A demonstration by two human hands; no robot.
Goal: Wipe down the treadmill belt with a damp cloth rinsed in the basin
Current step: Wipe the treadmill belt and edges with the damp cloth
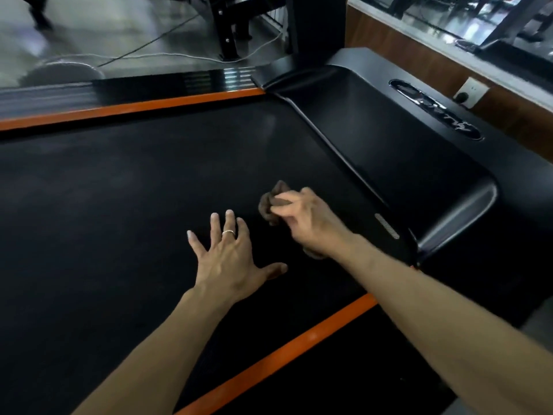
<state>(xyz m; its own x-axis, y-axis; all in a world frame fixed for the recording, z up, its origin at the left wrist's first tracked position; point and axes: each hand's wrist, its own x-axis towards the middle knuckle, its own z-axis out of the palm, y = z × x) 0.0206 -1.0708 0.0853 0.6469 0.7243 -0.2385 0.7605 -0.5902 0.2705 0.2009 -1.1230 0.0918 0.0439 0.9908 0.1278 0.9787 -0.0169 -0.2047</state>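
Note:
The black treadmill belt point(125, 205) fills the middle of the view, edged by orange strips on both sides. My right hand point(311, 223) grips a bunched brown cloth point(270, 203) on the belt, close to the black motor cover. My left hand point(230, 259) lies flat on the belt with fingers spread, a ring on one finger, just left of the cloth. No basin is in view.
The glossy black motor cover point(398, 139) rises at the right end of the belt. An orange side rail point(275, 354) runs near me, another point(125, 107) on the far side. Cables point(167, 55) trail on the grey floor beyond. A wall socket point(469, 92) sits at right.

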